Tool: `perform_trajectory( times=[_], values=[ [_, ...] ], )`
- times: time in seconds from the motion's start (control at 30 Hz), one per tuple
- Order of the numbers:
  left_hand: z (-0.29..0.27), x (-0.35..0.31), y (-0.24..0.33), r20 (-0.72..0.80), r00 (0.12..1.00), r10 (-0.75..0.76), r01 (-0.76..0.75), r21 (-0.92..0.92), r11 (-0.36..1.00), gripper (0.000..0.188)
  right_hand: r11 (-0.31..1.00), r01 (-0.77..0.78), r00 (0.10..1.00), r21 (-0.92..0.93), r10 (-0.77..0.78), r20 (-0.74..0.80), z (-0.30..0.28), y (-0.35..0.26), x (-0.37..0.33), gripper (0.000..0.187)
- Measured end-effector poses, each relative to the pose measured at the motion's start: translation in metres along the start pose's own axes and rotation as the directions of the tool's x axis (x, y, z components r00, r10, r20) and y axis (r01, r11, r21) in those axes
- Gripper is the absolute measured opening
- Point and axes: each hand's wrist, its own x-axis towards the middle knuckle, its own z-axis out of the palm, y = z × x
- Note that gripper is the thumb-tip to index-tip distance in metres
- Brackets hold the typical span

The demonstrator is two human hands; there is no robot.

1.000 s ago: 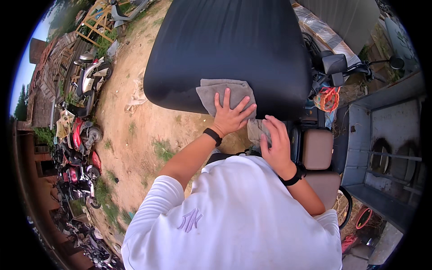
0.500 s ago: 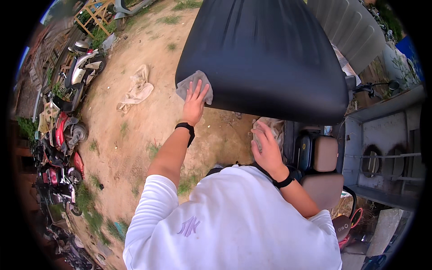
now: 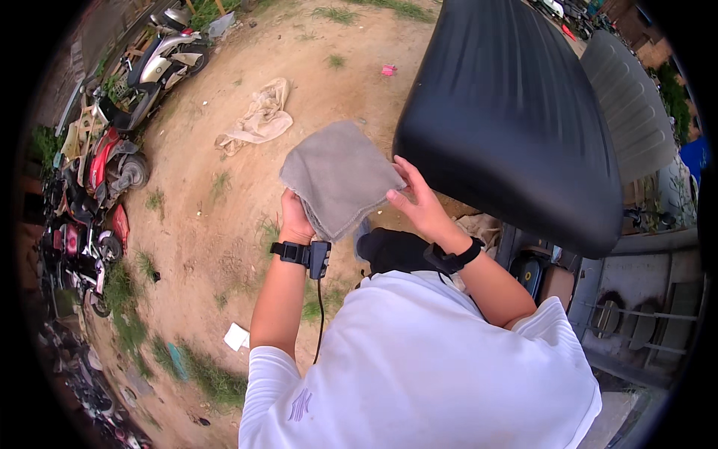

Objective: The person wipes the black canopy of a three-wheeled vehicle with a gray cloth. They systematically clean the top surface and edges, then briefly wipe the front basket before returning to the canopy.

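Left hand and right hand at either side of a folded grey cloth, raised above the dirt ground.
Left one curled under the cloth's lower left edge and holding it, with most fingers hidden behind; right one half open, thumb and fingers parted at the right corner, impossible to tell whether gripping. Between the hands: soft, matt, plain grey fabric, folded in layers, slightly rumpled, with finished edges showing on the near side; underside hidden. Just beyond the right hand, a glossy black padded cushion, cut off at the top. Ahead of the left hand, a crumpled pale cloth; well to its left, scooters, hard to make out toward the dark rim.
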Motion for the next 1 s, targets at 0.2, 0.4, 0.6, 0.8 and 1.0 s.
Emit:
perform_trajectory(
  times=[0.2,0.4,0.6,0.8,1.0],
  values=[
    [-0.090,-0.007,0.091,-0.225,0.964,0.139,-0.147,-0.019,0.989,0.064,0.664,-0.667,0.553,0.339,0.134,0.823,0.127,0.006,0.185,0.060],
    [-0.162,0.020,0.184,-0.457,0.773,0.440,-0.412,0.166,0.896,0.065,1.000,-0.011,0.388,0.004,0.001,0.922,0.320,0.010,0.280,0.061],
    [-0.162,0.093,0.261,-0.398,0.803,0.443,-0.403,0.185,0.897,0.059,0.919,0.367,0.579,0.143,-0.346,0.738,0.379,0.028,0.330,0.081],
    [-0.100,0.218,0.336,-0.172,0.934,0.315,-0.221,0.415,0.883,0.070,0.999,0.029,0.701,-0.013,-0.011,0.713,0.327,0.037,0.491,0.081],
    [-0.101,0.427,0.416,-0.129,0.991,-0.024,0.118,0.804,0.582,0.057,0.974,-0.226,0.971,0.016,0.224,0.084,0.170,0.098,0.631,0.069]
  ],
)
